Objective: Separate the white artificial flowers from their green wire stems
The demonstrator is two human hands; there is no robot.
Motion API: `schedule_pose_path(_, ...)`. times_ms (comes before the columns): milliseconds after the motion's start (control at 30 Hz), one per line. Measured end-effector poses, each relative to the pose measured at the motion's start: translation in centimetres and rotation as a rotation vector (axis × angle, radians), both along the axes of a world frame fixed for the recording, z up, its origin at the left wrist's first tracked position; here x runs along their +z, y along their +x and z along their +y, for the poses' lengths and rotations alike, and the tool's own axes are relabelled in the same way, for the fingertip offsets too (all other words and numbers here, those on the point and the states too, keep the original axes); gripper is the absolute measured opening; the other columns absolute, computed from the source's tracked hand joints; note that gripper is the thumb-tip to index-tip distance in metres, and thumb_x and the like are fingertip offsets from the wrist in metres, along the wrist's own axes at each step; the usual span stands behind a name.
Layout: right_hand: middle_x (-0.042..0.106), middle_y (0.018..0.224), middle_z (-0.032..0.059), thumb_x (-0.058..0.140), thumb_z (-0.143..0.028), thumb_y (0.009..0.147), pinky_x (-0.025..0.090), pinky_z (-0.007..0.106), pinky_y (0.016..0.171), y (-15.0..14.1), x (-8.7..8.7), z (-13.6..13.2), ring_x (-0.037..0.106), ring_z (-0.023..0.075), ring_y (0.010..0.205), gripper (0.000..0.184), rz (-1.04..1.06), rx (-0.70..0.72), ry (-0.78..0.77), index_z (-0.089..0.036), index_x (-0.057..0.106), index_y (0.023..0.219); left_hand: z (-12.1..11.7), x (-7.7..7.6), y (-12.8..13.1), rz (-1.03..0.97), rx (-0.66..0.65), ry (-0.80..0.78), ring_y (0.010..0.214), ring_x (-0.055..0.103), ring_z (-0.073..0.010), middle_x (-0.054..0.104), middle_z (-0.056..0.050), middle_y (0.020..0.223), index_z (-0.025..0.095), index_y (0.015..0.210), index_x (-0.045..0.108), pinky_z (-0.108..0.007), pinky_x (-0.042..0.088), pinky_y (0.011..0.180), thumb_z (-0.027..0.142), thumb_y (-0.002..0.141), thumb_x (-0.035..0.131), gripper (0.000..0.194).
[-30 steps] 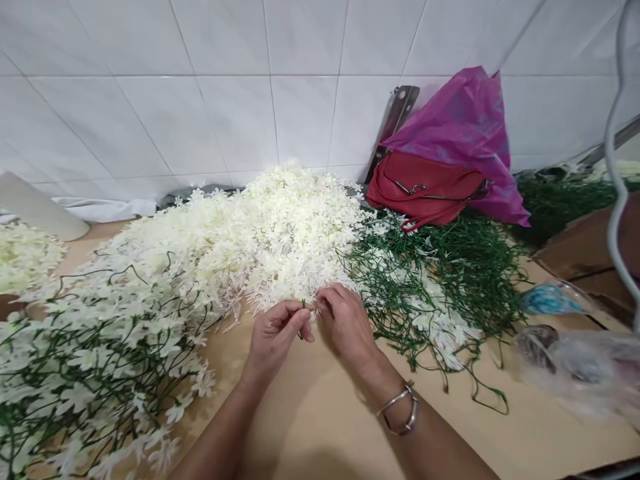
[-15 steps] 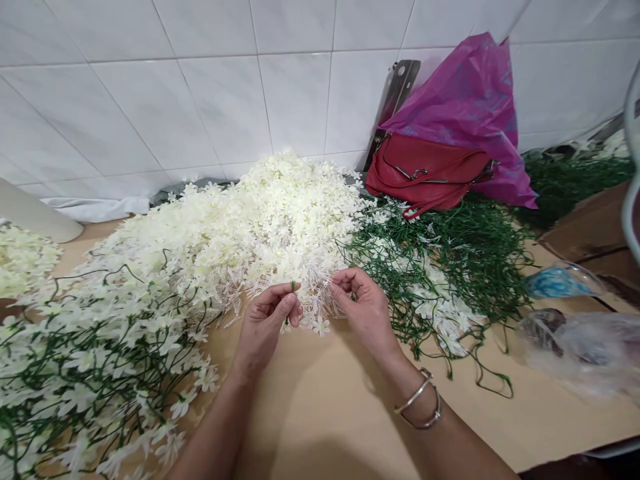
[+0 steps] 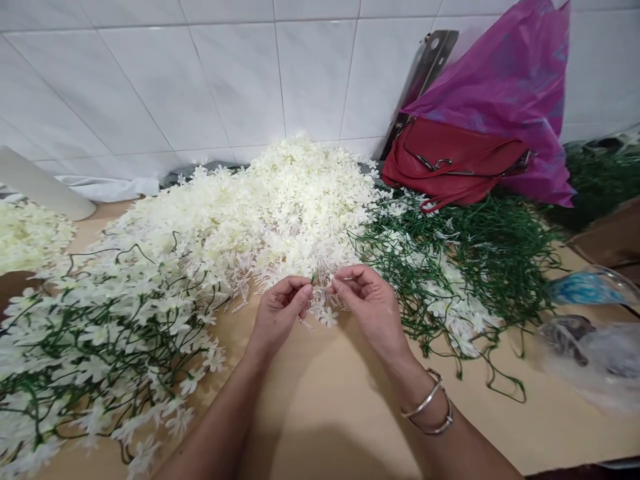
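Observation:
Thumb and forefinger of my left hand (image 3: 284, 310) pinch a green artificial flower stem (image 3: 313, 279), its tip showing above the fingers. Just to the right, my right hand (image 3: 367, 300) is closed in a pinch on a small white piece (image 3: 331, 280), which looks like the thin end of an artificial flower. The two pinches are a short gap apart, over the front edge of a big heap of cream-white artificial flowers (image 3: 300, 200). One loose white flower (image 3: 328, 317) shows just below, between the hands. A silver bangle circles my right wrist.
White flowers on green stems (image 3: 110, 347) are piled at left. Tangled green stems (image 3: 500, 247) lie at right, below a red handbag (image 3: 455, 163) and a purple plastic bag (image 3: 510, 87). A clear plastic bag (image 3: 595, 360) sits at far right, a white roll (image 3: 45, 183) at far left.
My right hand has come away from the heap with a small white piece in its pinch. My left hand has turned the green stem's tip toward it. The camera view has shifted.

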State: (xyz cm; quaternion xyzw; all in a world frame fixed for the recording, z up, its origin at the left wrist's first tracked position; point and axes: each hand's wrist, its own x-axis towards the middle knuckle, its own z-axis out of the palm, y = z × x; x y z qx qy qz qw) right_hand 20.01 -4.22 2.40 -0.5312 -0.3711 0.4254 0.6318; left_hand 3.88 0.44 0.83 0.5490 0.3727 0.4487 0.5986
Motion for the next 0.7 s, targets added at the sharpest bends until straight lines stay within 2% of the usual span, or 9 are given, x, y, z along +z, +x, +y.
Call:
schedule_pose_path(167,0.073,0.086,0.0027,0.079,-0.033,0.080,0.058,0.032,0.076,0.2,0.1,0.0,0.074,0.0197,0.082,0.020,-0.052,-0.061,-0.005,-0.022,0.068,0.094,0.0,-0.4,0.0,-0.108,-0.015,-0.033,0.053,0.052,-0.0070,0.064,0.002,0.067,0.017,0.097,0.075,-0.021,0.047,0.055,0.048,0.085,0.082,0.033)
schedule_pose_path(300,0.074,0.099,0.0060,0.077,-0.032,0.082,0.058,0.035,0.083,0.7,-0.3,0.2,0.074,0.0203,0.088,0.025,-0.095,-0.157,-0.015,-0.021,0.070,0.103,-0.3,0.2,-0.5,-0.365,-0.028,-0.191,0.047,0.043,-0.0029,0.065,0.004,0.072,0.021,0.091,0.074,-0.025,0.056,0.067,0.045,0.079,0.088,0.030)
schedule_pose_path(367,0.074,0.105,0.0066,0.076,-0.031,0.082,0.057,0.036,0.088,1.0,-0.4,0.3,0.073,0.0199,0.091,0.027,-0.112,-0.198,0.001,-0.021,0.071,0.106,-0.3,0.8,-1.1,-0.458,-0.069,-0.269,0.045,0.039,-0.0012,0.062,0.005,0.073,0.022,0.084,0.072,-0.025,0.057,0.067,0.045,0.074,0.092,0.032)
schedule_pose_path(433,0.074,0.106,0.0068,0.076,-0.030,0.083,0.056,0.038,0.092,1.1,-0.5,0.3,0.072,0.0200,0.093,0.026,-0.133,-0.206,0.011,-0.021,0.072,0.107,-0.3,1.4,-1.8,-0.451,-0.173,-0.286,0.043,0.040,-0.0013,0.061,0.005,0.072,0.022,0.078,0.071,-0.028,0.059,0.066,0.047,0.073,0.092,0.033)
schedule_pose_path(500,0.074,0.103,0.0071,0.074,-0.032,0.085,0.056,0.038,0.092,1.1,-0.6,0.2,0.071,0.0208,0.093,0.023,-0.150,-0.192,0.011,-0.021,0.073,0.106,-0.2,1.9,-2.4,-0.318,-0.342,-0.251,0.046,0.050,-0.0057,0.063,0.001,0.071,0.021,0.077,0.074,-0.033,0.062,0.070,0.048,0.075,0.090,0.032)
schedule_pose_path(633,0.075,0.094,0.0060,0.074,-0.034,0.087,0.056,0.038,0.088,0.8,-0.7,0.1,0.072,0.0215,0.090,0.022,-0.136,-0.181,0.014,-0.021,0.072,0.104,0.2,3.1,-3.4,0.096,-0.789,-0.181,0.069,0.073,-0.0199,0.076,-0.009,0.080,0.023,0.092,0.083,-0.036,0.064,0.073,0.046,0.085,0.083,0.024)
schedule_pose_path(700,0.074,0.090,0.0047,0.074,-0.034,0.087,0.055,0.036,0.085,0.8,-0.4,0.0,0.071,0.0209,0.086,0.022,-0.121,-0.166,0.015,-0.021,0.072,0.104,0.1,3.7,-3.7,0.195,-0.892,-0.145,0.082,0.077,-0.0236,0.080,-0.011,0.092,0.025,0.100,0.084,-0.037,0.064,0.078,0.044,0.088,0.079,0.023)
